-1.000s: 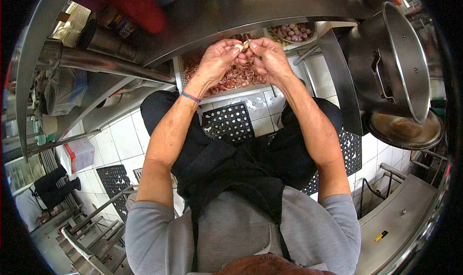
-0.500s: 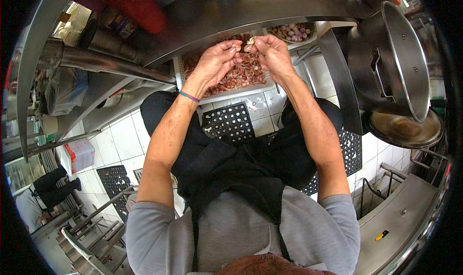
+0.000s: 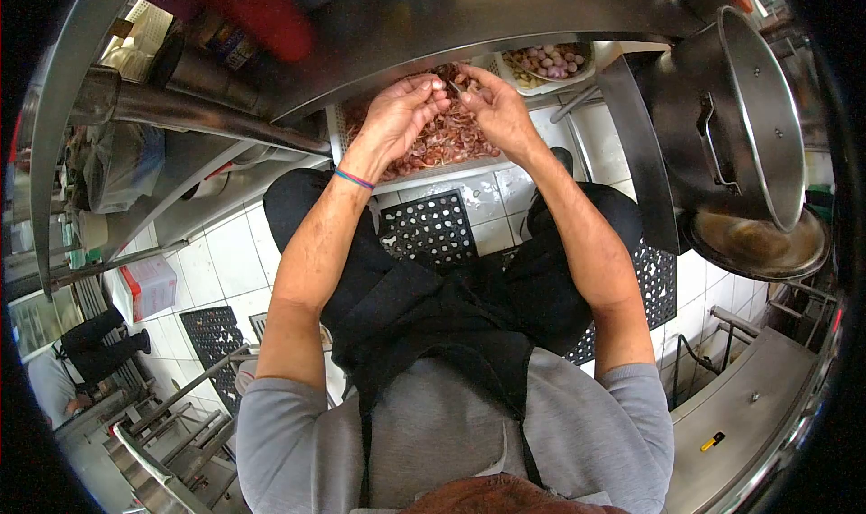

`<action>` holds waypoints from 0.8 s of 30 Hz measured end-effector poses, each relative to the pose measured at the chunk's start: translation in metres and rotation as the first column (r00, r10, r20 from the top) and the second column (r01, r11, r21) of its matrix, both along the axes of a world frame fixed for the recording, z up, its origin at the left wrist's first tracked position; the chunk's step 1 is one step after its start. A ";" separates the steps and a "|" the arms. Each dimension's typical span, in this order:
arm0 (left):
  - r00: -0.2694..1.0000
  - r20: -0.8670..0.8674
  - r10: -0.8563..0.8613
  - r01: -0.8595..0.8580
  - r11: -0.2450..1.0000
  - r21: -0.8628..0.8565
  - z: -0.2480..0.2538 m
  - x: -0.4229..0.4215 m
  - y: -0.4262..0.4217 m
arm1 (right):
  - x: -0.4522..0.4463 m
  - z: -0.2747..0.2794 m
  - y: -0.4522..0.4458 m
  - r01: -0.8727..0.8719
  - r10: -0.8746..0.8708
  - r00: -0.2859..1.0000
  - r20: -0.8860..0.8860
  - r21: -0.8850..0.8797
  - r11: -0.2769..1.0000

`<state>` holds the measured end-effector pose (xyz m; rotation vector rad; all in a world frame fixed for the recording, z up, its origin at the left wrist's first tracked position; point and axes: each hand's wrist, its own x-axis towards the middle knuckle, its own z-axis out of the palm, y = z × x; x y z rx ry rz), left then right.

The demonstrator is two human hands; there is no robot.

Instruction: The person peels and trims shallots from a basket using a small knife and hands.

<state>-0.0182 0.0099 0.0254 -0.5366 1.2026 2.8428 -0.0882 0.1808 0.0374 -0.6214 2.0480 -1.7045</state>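
Observation:
A white basket (image 3: 336, 140) full of reddish onion or shallot skins and pieces lies below both hands. My left hand (image 3: 402, 113), with a coloured band at the wrist, hovers over its left part, fingers curled and thumb against fingertips; what it pinches is too small to name. Close by on the right, my right hand (image 3: 492, 108) has its fingers bent around a small thin blade (image 3: 454, 87), pointing toward the left hand. Behind the right hand sits a bowl of whole shallots (image 3: 552, 61), pinkish and round.
A steel shelf edge (image 3: 469, 52) crosses above the basket. On the right stand a large steel pot (image 3: 735, 122) and a round lid or pan (image 3: 762, 242). Perforated black mats (image 3: 426, 228) cover parts of the tiled floor. Another person (image 3: 68, 370) is at far left.
The pale piece seen earlier in my right fingertips no longer shows there. My right hand has turned and its fingers now reach leftward, with the blade visible. My left hand has shifted only slightly.

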 end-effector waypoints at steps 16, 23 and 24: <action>1.000 -0.021 -0.021 0.021 0.999 0.033 -0.003 0.000 0.001 | 0.000 -0.016 -0.006 -0.102 0.100 0.991 -0.084 -0.015 0.995; 1.000 -0.007 -0.026 0.027 0.999 0.031 0.001 0.000 0.004 | 0.008 0.003 -0.004 -0.084 0.088 0.992 -0.095 0.048 0.995; 1.000 -0.002 -0.028 0.028 0.999 0.029 0.001 0.000 0.004 | 0.008 0.005 -0.003 -0.071 0.078 0.988 -0.134 0.055 0.996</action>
